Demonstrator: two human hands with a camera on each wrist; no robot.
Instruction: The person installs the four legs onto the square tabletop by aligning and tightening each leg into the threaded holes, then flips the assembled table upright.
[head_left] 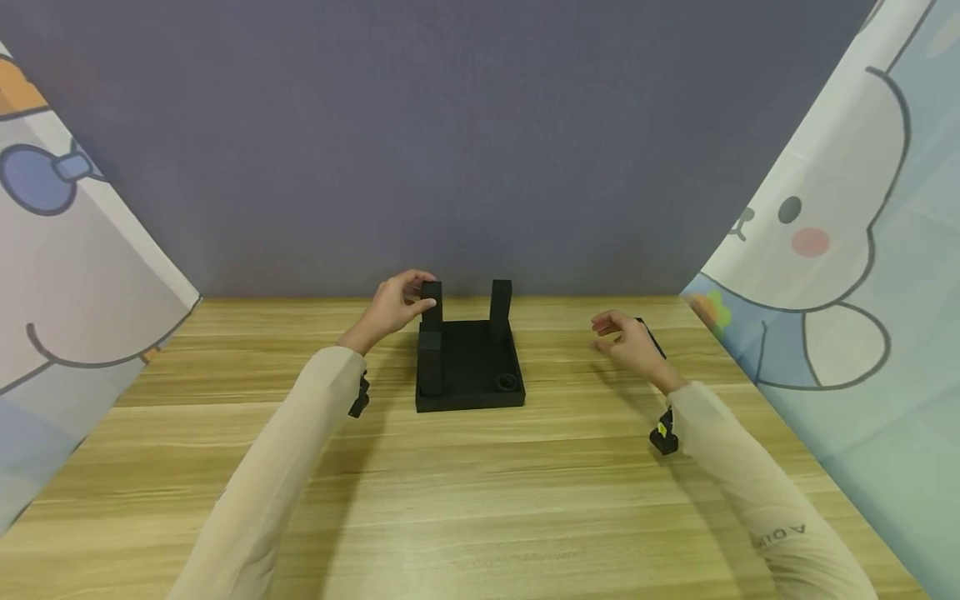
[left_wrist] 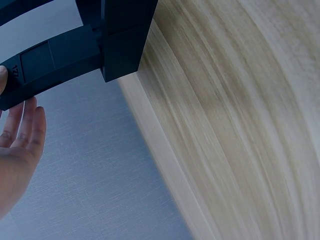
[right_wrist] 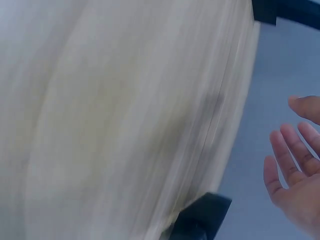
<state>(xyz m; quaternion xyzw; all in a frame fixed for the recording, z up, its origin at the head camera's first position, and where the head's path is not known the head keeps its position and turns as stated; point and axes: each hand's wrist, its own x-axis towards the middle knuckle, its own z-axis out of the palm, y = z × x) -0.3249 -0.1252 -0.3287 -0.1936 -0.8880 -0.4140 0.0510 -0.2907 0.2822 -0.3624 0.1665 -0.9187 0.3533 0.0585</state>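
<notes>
A black square base (head_left: pixel 471 402) with a raised rim lies on the table. Black posts rise at three of its corners: back left (head_left: pixel 432 305), front left (head_left: pixel 430 363) and back right (head_left: pixel 500 307). At the front right corner sits a round ring-like socket (head_left: pixel 507 382). My left hand (head_left: pixel 392 310) grips the upper part of the back left post between thumb and fingers; small raised marks show near its end in the left wrist view. My right hand (head_left: pixel 628 343) hovers right of the base with loosely bent fingers, holding nothing. Partly hidden behind it is a dark object (head_left: pixel 651 337).
The wooden table (head_left: pixel 480 500) ends at a grey-blue panel (head_left: pixel 465 150) close behind the base. Cartoon-printed sheets (head_left: pixel 825 250) slope along both sides. In the right wrist view, the dark object (right_wrist: pixel 202 216) shows near the table edge.
</notes>
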